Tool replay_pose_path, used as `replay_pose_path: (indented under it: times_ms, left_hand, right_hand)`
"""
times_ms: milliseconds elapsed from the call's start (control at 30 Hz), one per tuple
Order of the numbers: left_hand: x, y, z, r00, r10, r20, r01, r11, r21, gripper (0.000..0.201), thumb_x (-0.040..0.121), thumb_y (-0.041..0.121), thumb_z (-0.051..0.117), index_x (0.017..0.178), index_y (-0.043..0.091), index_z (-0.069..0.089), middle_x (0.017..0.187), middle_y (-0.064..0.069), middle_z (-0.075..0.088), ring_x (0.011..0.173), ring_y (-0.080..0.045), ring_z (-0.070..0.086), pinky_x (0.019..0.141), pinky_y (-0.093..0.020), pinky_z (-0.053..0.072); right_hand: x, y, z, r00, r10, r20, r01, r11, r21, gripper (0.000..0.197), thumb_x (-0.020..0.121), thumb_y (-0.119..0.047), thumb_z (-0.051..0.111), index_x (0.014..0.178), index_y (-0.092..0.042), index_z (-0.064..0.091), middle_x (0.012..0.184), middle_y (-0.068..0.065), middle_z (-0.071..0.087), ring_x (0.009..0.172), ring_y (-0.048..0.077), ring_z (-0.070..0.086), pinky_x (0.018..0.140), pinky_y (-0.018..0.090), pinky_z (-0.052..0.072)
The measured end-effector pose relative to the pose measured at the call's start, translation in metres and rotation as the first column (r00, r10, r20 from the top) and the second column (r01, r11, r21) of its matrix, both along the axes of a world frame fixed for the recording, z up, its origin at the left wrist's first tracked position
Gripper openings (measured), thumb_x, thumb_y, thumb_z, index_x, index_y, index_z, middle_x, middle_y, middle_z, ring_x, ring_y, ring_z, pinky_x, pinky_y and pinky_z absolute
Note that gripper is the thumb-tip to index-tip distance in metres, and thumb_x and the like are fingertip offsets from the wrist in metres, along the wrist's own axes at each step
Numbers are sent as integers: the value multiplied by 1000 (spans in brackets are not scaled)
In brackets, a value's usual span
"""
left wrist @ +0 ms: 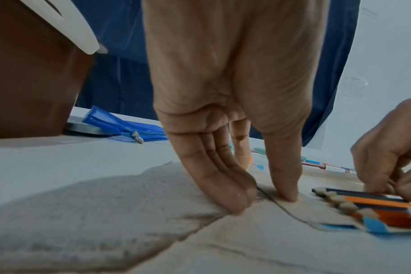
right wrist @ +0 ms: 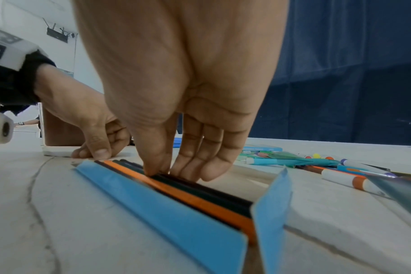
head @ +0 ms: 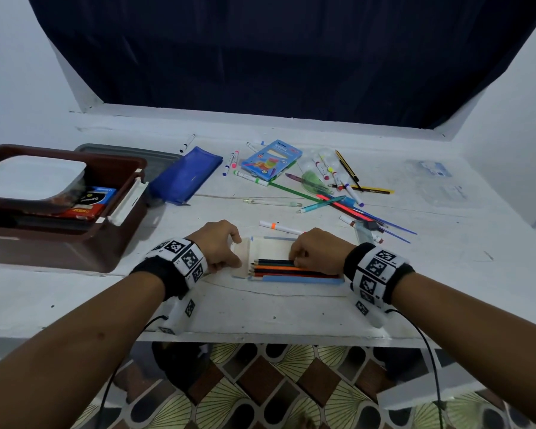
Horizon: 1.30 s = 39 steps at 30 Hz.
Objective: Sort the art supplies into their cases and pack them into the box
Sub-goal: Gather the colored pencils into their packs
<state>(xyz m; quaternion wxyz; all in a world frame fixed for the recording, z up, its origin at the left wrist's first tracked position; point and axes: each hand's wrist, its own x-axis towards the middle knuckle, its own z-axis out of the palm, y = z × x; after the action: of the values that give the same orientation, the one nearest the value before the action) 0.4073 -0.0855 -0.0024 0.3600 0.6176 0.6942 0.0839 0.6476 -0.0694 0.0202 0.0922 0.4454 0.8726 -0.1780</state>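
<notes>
Coloured pencils in open blue case, right hand fingertips straight on them, left hand flat-fingered on flap.

I see a white table, its top scuffed and cracked. On it at the left stands a brown box, with a grey lid and a blue pouch beside it. Farther back lies a blue pencil box among scattered markers. Near the front edge lies an open pencil case with coloured pencils.
</notes>
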Motion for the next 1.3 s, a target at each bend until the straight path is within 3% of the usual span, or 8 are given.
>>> replay_pose_path:
  times_ms: [233,367,500,600,833,1000,1167,1300]
  left_hand:
    - [0,0,0,1000,9,16,-9,1000,2,51,68,11,86,108,21,54,85,-12,63,55,-21,61,52,-34,57]
    - [-1,0,2,1000,9,2,-9,1000,3,52,67,12,87,106,23,55,89,-10,62,56,-20,62,51,-30,56]
    - [-1,2,3,1000,-14,-24,14,1000,2,52,65,14,88,104,22,55,86,-11,64,56,-21,62,57,-40,60]
    - [-1,4,4,998,-44,-52,44,999,-5,51,66,15,88,104,22,55,92,-11,64,57,-21,62,59,-41,61]
    - [6,15,20,972,-165,-165,156,986,-64,43,74,28,83,104,19,55,85,-6,64,58,-18,59,52,-26,52]
    - [24,42,36,919,-249,-307,301,944,134,24,78,37,76,92,22,63,95,7,55,84,-12,53,71,-25,41]
    - [68,75,48,920,-293,-259,354,905,237,18,84,30,71,98,19,70,78,14,50,80,-11,52,74,-25,41]
    - [113,105,54,879,-396,-267,461,850,256,17,88,22,64,102,17,73,87,2,63,80,-11,58,71,-22,42]
  right_hand:
    - [3,-4,1,1000,-4,-10,3,1000,-8,25,93,-16,56,111,-15,73,107,1,70,95,18,62,81,24,47]
    - [5,-5,-1,1000,6,-16,-5,1000,25,25,93,-16,56,113,-17,71,108,1,66,94,17,59,78,21,42]
    - [9,-7,-1,1000,1,-6,-1,999,48,24,93,-16,56,112,-17,71,108,2,65,92,17,57,79,24,44]
    - [12,-7,-1,1000,-10,-15,11,999,45,24,93,-16,56,112,-16,70,110,3,65,96,19,59,79,23,44]
    - [25,0,-1,995,-47,-94,49,999,17,23,93,-19,59,112,-16,70,112,3,64,95,16,57,82,21,43]
    - [57,11,11,972,-112,-208,126,991,54,19,94,-24,60,109,-19,71,106,-3,67,90,9,56,84,22,46]
    - [113,32,14,927,-253,-278,277,960,50,14,91,-17,63,97,-14,75,95,-4,70,84,9,60,80,24,48]
    - [159,66,7,899,-382,-212,402,914,58,18,89,-13,56,88,-8,74,91,7,72,85,24,65,75,32,50]
